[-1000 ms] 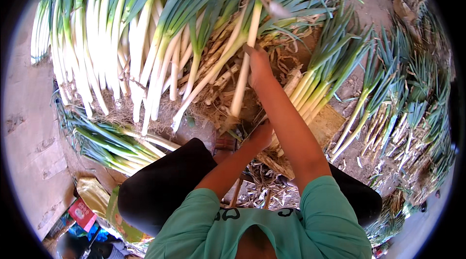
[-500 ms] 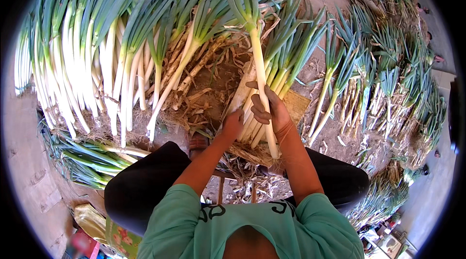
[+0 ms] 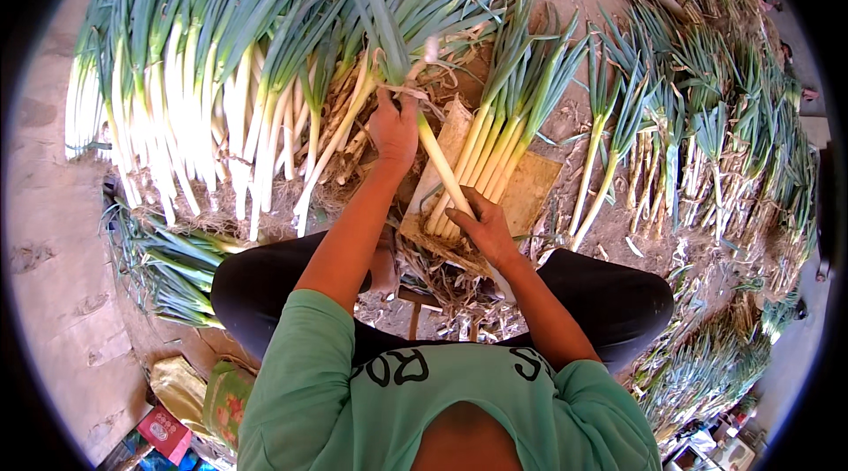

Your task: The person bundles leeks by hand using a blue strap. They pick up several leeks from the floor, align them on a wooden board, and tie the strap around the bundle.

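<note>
Right grip [image 3: 481, 222] is closed around the white lower stalk of a leek [image 3: 435, 151], over the left part of a pale board [image 3: 539, 193]. Left grip [image 3: 395, 127] is closed as well, at the neck of that same leek, out past the board's far left side; whether it pinches the stalk itself or a loose outer leaf, I cannot tell. Beside it a dry leaf strip [image 3: 422, 98] curls off the neck. The leek slants from its green top, beyond the board to the left, down across the board toward its near edge.

On the board lies a small bundle of leeks [image 3: 508, 144], roots toward the person, green leaves reaching past the far edge. Dry litter [image 3: 450, 290] is heaped just in front of the board. Left of the board spreads a broad row of leeks [image 3: 194, 91], white stalks side by side. Right of the board lie two leeks [image 3: 609, 144], with a big leek pile [image 3: 715, 118] farther right. Well to the near left of the board sits a tan sack [image 3: 181, 393].
</note>
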`<control>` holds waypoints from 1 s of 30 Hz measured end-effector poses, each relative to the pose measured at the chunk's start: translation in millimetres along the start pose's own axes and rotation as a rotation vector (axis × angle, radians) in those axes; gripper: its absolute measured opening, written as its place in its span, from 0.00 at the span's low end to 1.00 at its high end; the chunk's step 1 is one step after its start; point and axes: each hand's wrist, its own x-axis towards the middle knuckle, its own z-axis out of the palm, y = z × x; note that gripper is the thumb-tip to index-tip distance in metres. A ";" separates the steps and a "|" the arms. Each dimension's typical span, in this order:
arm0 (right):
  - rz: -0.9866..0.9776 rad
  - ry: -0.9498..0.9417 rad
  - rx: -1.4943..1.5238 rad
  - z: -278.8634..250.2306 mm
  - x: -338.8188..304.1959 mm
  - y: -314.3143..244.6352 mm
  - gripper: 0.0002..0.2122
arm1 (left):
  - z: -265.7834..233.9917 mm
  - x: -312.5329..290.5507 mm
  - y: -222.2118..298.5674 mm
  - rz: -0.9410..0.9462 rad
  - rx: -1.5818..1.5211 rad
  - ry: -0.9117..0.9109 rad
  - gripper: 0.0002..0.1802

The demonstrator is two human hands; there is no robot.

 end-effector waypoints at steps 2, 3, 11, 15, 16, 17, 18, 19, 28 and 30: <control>-0.079 0.037 -0.142 0.8 -11.2 -1.0 0.19 | -7.4 -6.7 -15.5 0.016 0.168 0.078 0.21; -0.087 0.056 -0.221 -0.4 -16.2 -4.6 0.20 | -13.5 -6.7 -20.4 0.034 0.175 0.078 0.21; 0.012 -0.002 -0.224 -32.8 -65.0 -37.7 0.19 | -131.9 116.3 -28.9 0.089 0.216 0.561 0.28; -0.079 0.030 -0.148 -40.2 -68.6 -20.1 0.20 | -297.3 217.1 -91.5 0.126 0.731 0.698 0.21; -0.051 0.028 -0.084 -43.7 -67.2 -20.8 0.20 | -340.7 221.8 -84.6 -0.018 0.390 0.698 0.22; -0.009 0.048 -0.037 -49.5 -65.3 -22.1 0.20 | -358.3 203.9 -62.3 -0.112 0.166 0.657 0.21; -0.025 0.077 0.001 -53.8 -62.4 -25.0 0.20 | -368.2 190.8 -62.4 -0.190 0.179 0.460 0.20; 0.006 0.096 0.047 -55.9 -57.6 -34.3 0.20 | -375.8 178.9 -64.2 -0.269 0.193 0.263 0.20; -0.024 0.284 0.458 -68.5 77.6 -31.7 0.22 | -124.3 39.3 27.5 -0.016 -0.007 -1.054 0.15; 0.074 0.365 0.531 -56.1 106.3 -2.4 0.20 | -65.9 -4.7 21.7 0.218 0.178 -1.218 0.10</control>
